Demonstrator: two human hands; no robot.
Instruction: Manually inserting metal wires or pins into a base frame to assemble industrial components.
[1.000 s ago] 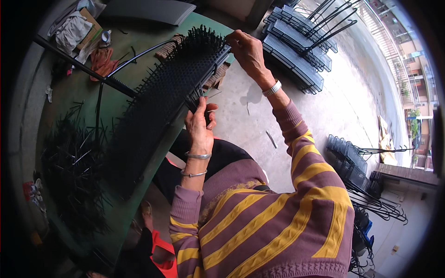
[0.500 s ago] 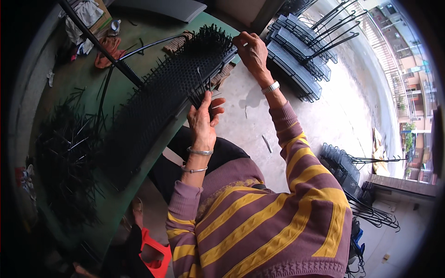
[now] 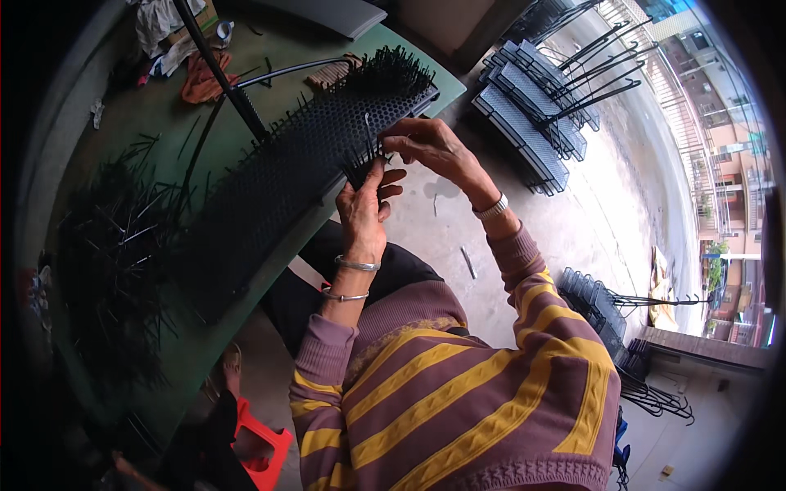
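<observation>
My left hand [image 3: 363,214] is closed around a bunch of short thin black rods [image 3: 357,169], held upright over the near edge of a long black perforated panel [image 3: 303,164]. My right hand [image 3: 438,151] is at the top of that bunch, thumb and fingers pinched together; whatever is between the fingertips is too small to make out. The panel lies on a green table [image 3: 449,80]. Many black rods [image 3: 391,72] stand close together at its far end, and more line its far long edge.
A tangled heap of dark rods [image 3: 115,237] covers the table's left side. A black pole [image 3: 217,69] crosses above the table near an orange rag [image 3: 206,78]. Stacked mesh racks with hooked rods [image 3: 528,106] stand on the floor at right. A red stool [image 3: 270,450] is below, beside another person's foot [image 3: 232,368].
My right hand has come back from the panel's far end, down and toward me, to the bunch in my left hand. The left hand keeps its hold, and the view has shifted slightly.
</observation>
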